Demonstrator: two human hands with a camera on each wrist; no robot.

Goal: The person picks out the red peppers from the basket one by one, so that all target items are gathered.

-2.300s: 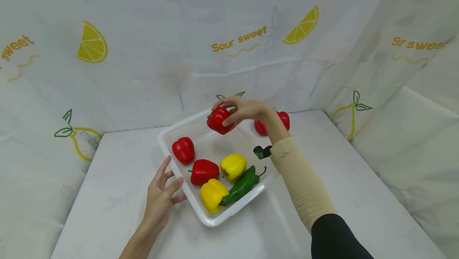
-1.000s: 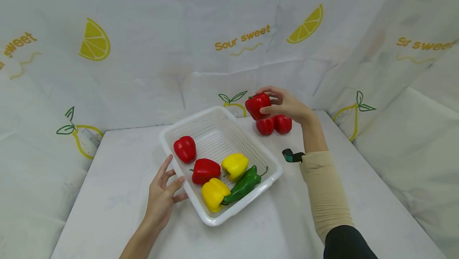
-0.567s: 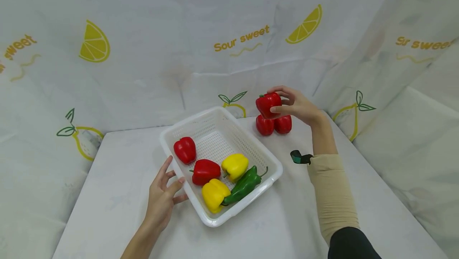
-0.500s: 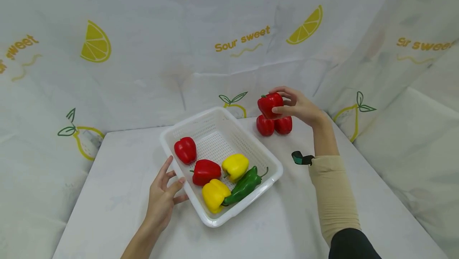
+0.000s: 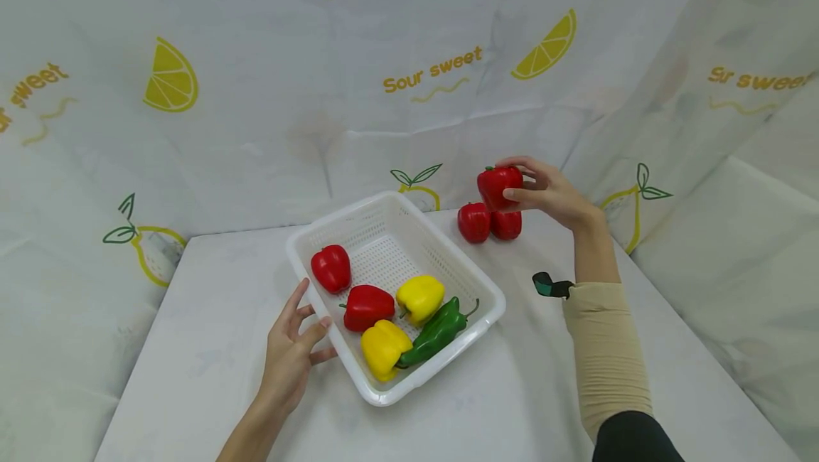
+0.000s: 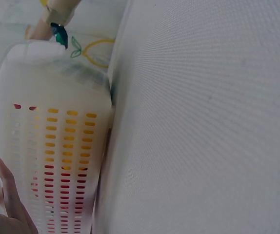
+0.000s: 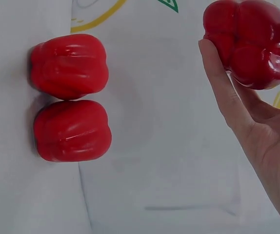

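Observation:
My right hand [image 5: 547,195] holds a red bell pepper [image 5: 499,187] raised at the back right, thumb on the near side and fingers over the top. In the right wrist view the held pepper shows its lobed underside. Below it, two red bell peppers [image 7: 71,66] sit side by side on the table. My left hand [image 5: 291,355] rests against the left side of a white plastic basket [image 5: 345,366], fingers spread and thumb at the rim. Inside the basket lie two red bell peppers [image 5: 330,269], two yellow bell peppers [image 5: 419,298] and a long green pepper [image 5: 438,332].
The white table [image 5: 211,348] carries the basket, set at an angle left of centre. A white sheet [image 5: 256,92] printed with lemons hangs behind and at the sides. A dark green strap [image 5: 550,286] sticks out at the right wrist.
My right hand has carried the red bell pepper from over the basket rightward to above the two red peppers on the table. The left hand and basket have stayed in place.

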